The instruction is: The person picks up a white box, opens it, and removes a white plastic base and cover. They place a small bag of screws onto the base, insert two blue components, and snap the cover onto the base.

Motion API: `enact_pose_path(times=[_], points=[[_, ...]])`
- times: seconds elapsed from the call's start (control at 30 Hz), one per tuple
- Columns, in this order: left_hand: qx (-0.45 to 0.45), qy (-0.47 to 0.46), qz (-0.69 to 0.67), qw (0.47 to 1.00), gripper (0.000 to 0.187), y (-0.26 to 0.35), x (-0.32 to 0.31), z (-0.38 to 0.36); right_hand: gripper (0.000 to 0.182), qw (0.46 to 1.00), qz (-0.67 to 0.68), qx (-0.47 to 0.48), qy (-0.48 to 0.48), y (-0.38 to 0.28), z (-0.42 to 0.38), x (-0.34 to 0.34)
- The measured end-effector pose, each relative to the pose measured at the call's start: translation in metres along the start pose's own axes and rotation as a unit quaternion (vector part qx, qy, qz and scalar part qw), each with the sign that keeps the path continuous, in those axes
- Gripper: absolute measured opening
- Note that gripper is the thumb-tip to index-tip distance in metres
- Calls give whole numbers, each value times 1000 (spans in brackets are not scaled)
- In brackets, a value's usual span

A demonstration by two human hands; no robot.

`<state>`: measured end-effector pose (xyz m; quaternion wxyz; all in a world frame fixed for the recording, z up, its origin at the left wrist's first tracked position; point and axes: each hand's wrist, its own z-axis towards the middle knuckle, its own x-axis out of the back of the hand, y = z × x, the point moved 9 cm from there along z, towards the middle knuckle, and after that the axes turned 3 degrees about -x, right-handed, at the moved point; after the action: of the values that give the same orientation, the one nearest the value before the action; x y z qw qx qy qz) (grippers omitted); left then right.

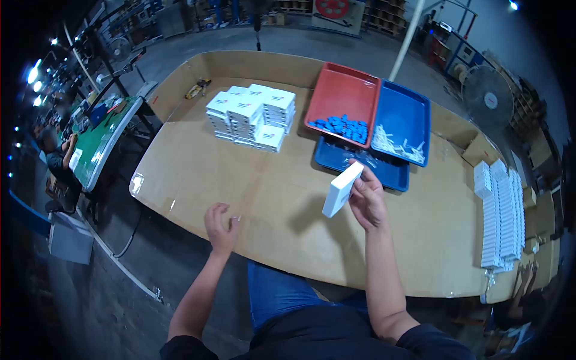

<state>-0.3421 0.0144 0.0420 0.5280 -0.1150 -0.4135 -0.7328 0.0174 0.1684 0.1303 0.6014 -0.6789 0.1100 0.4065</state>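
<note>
My right hand grips a small white box by its edge, holding it tilted above the cardboard-covered table. Fingers curved and apart, my left hand hovers over the table's near edge with nothing in it. Beyond the right hand stands a red tray with small blue parts at its near end. A blue tray beside it has white strips in it. Partly under these, another blue tray holds clear plastic pieces.
Stacks of white boxes stand at the back left, near a yellow-and-black tool. Long rows of white boxes line the right end. A cardboard rim borders the far side. Other people sit at a green table and at far right.
</note>
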Motion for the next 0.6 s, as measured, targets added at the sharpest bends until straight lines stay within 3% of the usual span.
enact_pose_path(times=[0.1,0.17,0.23,0.3,0.37,0.5,0.57,0.6], points=[[-30,38,57,997,36,29,5,1,61,999,-15,12,43,-7,-44,19],[192,-16,-171,966,34,30,-22,-9,65,998,-48,25,14,-13,-68,19],[310,-176,-384,852,41,88,-72,-27,61,998,-38,36,26,-18,-86,20],[367,-381,-504,682,61,197,-82,-41,54,996,-71,41,23,-18,-107,21],[385,-458,-580,553,73,266,-88,-63,45,995,-90,32,20,-14,-122,28],[336,-507,-615,501,75,323,-90,-80,42,968,-246,-25,37,-12,-154,23],[377,-446,-618,526,74,317,-102,-92,48,851,-500,161,18,-36,-170,0],[386,-431,-636,511,72,321,-100,-94,57,845,-512,154,32,-38,-179,-5]])
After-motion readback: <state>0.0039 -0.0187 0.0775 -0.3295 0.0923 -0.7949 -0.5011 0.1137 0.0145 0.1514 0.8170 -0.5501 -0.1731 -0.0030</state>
